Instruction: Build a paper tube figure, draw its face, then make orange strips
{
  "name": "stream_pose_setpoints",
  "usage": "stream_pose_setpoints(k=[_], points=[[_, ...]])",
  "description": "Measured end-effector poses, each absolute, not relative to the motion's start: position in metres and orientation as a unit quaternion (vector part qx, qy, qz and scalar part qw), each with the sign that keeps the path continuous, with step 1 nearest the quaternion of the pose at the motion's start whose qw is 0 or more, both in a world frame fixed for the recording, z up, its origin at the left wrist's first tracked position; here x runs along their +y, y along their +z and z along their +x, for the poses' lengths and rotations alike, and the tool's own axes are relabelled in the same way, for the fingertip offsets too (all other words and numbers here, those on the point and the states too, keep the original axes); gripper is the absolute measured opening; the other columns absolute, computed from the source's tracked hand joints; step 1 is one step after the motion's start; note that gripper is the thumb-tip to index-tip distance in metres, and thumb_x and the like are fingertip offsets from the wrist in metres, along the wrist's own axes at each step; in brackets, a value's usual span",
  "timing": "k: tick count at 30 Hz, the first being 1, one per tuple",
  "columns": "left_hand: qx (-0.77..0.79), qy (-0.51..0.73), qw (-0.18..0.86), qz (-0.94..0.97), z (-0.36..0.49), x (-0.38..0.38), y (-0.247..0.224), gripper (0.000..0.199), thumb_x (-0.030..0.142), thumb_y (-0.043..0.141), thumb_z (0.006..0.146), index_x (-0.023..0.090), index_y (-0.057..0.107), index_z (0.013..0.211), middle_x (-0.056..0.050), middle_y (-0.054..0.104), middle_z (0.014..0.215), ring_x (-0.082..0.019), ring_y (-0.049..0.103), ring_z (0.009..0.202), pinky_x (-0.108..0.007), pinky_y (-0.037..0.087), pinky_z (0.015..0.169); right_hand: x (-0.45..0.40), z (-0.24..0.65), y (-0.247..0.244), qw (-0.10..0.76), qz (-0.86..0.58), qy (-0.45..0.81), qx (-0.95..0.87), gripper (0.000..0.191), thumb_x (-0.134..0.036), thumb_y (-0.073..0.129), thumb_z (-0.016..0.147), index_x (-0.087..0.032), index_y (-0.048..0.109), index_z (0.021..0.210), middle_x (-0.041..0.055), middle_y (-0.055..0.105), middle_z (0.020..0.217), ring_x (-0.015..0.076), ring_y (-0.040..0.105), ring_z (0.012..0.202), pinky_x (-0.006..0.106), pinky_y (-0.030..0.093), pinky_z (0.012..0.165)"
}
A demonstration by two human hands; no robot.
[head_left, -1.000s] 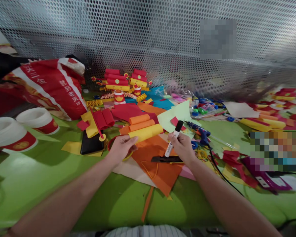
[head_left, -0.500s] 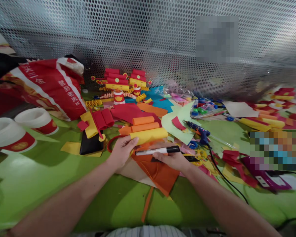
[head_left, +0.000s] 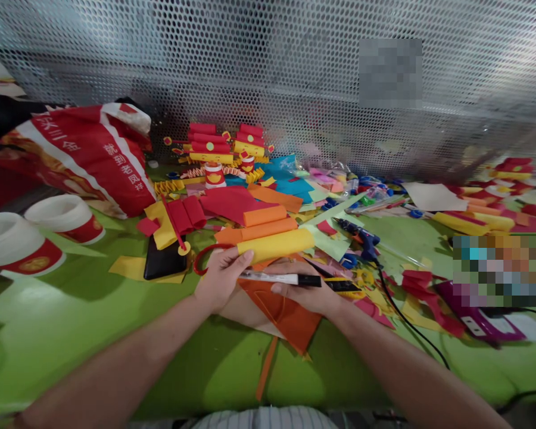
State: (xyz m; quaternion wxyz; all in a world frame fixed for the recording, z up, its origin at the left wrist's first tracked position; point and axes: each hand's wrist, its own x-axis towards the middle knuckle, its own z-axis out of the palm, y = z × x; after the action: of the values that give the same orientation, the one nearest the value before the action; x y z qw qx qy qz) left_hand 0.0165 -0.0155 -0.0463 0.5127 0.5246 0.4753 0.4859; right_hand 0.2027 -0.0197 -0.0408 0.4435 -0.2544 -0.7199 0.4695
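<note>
Held at the centre of the frame: yellow paper roll (head_left: 277, 242), its left end pinched in the left hand (head_left: 220, 279), with two orange rolls (head_left: 270, 228) lined up just behind. Held crosswise just below: marker (head_left: 290, 278), gripped in the right hand (head_left: 302, 293), black end to the right. Judged done: rolling of the paper, probably joining too. Judged left: marks and trim like those on the paper figures (head_left: 212, 149) left of upper centre; none visible on the yellow paper roll. On the worktop (head_left: 161, 369), below the hands: orange sheet (head_left: 292, 319). Partly covered: red loop (head_left: 196, 261), probably a scissors handle, behind the left hand. Hidden: several right-hand fingers. Blurred: marker's left end, contact with the left hand uncertain. Pixelated: patches at upper right and right edge.
</note>
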Motion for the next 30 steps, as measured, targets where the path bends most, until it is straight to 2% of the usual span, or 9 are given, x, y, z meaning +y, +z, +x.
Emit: stream_pose_setpoints(k=[6,9,13,17,20,22,26,30], points=[[0.44,0.519,0.568,0.464,0.02,-0.016,-0.042,0.03,0.043,0.073,0.064,0.015,0.064,0.058,0.0,0.057,0.053,-0.012,0.053,0.055,-0.025,0.045,0.055,-0.021,0.204,-0.041,0.428,-0.269,0.476,-0.719,0.024,-0.028,0.068,0.077,-0.027,0.072,0.1,0.0024,0.074,0.086,0.0154,0.068,0.071,0.027,0.056,0.062],[0.405,0.525,0.609,0.436,0.022,-0.017,-0.034,0.028,0.041,0.078,0.06,0.015,0.068,0.06,0.0,0.061,0.054,-0.012,0.054,0.054,-0.025,0.047,0.056,-0.023,0.204,-0.042,0.42,-0.252,0.492,-0.72,0.028,-0.023,0.068,0.077,-0.027,0.07,0.105,0.0032,0.073,0.1,0.0173,0.069,0.087,0.029,0.057,0.076],[0.406,0.525,0.619,0.419,0.023,-0.018,-0.029,0.031,0.044,0.079,0.056,0.015,0.07,0.062,-0.002,0.065,0.055,-0.014,0.057,0.055,-0.026,0.048,0.056,-0.025,0.204,-0.043,0.414,-0.235,0.503,-0.721,0.033,-0.021,0.066,0.078,-0.027,0.067,0.11,0.003,0.069,0.112,0.0181,0.064,0.106,0.034,0.051,0.094],[0.423,0.522,0.596,0.44,0.022,-0.017,-0.035,0.039,0.053,0.077,0.056,0.015,0.071,0.061,-0.004,0.066,0.059,-0.018,0.061,0.064,-0.03,0.049,0.062,-0.025,0.204,-0.043,0.42,-0.237,0.488,-0.728,0.03,-0.023,0.066,0.078,-0.027,0.069,0.108,0.0025,0.071,0.109,0.0182,0.065,0.105,0.034,0.051,0.094],[0.422,0.514,0.598,0.448,0.021,-0.015,-0.04,0.037,0.05,0.077,0.057,0.014,0.07,0.061,-0.004,0.066,0.062,-0.017,0.059,0.063,-0.029,0.048,0.061,-0.024,0.203,-0.042,0.428,-0.236,0.484,-0.726,0.027,-0.023,0.067,0.077,-0.026,0.07,0.104,0.0027,0.071,0.109,0.0188,0.065,0.104,0.035,0.051,0.094],[0.423,0.508,0.6,0.451,0.021,-0.015,-0.04,0.035,0.048,0.077,0.058,0.014,0.07,0.063,-0.003,0.066,0.063,-0.017,0.058,0.063,-0.029,0.047,0.061,-0.024,0.203,-0.041,0.433,-0.252,0.484,-0.717,0.025,-0.025,0.068,0.077,-0.025,0.071,0.101,0.0028,0.072,0.106,0.0193,0.067,0.1,0.035,0.053,0.09],[0.42,0.5,0.594,0.471,0.022,-0.017,-0.033,0.031,0.046,0.074,0.064,0.015,0.07,0.067,-0.002,0.064,0.065,-0.016,0.057,0.068,-0.029,0.047,0.064,-0.022,0.205,-0.041,0.447,-0.295,0.473,-0.7,0.019,-0.029,0.071,0.073,-0.026,0.072,0.092,0.0017,0.074,0.085,0.0165,0.069,0.072,0.028,0.057,0.063],[0.456,0.482,0.55,0.506,0.02,-0.016,-0.031,0.032,0.046,0.071,0.067,0.016,0.064,0.057,0.003,0.048,0.05,-0.011,0.046,0.055,-0.024,0.039,0.052,-0.022,0.206,-0.04,0.471,-0.32,0.5,-0.652,0.017,-0.031,0.073,0.07,-0.024,0.071,0.086,0.0006,0.072,0.075,0.0123,0.064,0.056,0.024,0.053,0.051]])
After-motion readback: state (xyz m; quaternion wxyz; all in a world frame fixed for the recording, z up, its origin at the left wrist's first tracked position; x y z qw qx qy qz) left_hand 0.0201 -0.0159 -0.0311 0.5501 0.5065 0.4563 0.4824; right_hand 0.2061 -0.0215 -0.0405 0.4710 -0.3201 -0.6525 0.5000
